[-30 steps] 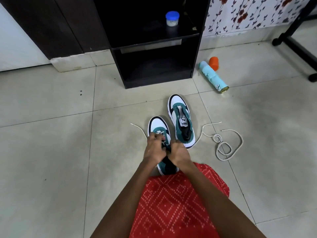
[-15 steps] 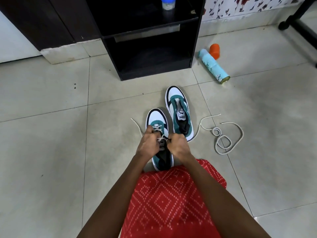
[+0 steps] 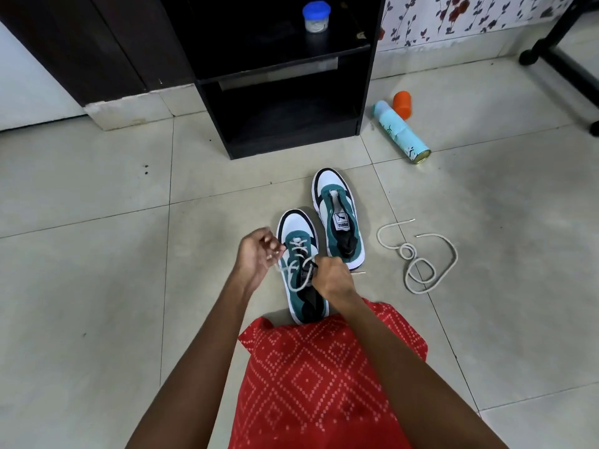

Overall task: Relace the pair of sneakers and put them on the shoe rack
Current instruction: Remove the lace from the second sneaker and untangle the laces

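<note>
The left hand (image 3: 257,256) pinches, and the right hand (image 3: 334,277) grips, the white cord lace (image 3: 297,247) half-threaded through the near teal-and-white sneaker (image 3: 296,226). Its laceless twin (image 3: 337,205) sits at one o'clock, the black wooden shoe rack (image 3: 366,92) at twelve. Uneven tugging could unthread an eyelet.

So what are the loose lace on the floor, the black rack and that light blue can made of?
The loose lace looks like woven cord, cotton or polyester, matte off-white with stiff tips. The black rack seems laminated board: flat dark panels, slight sheen. The light blue can is probably metal, judging by its shiny gold rim.
</note>
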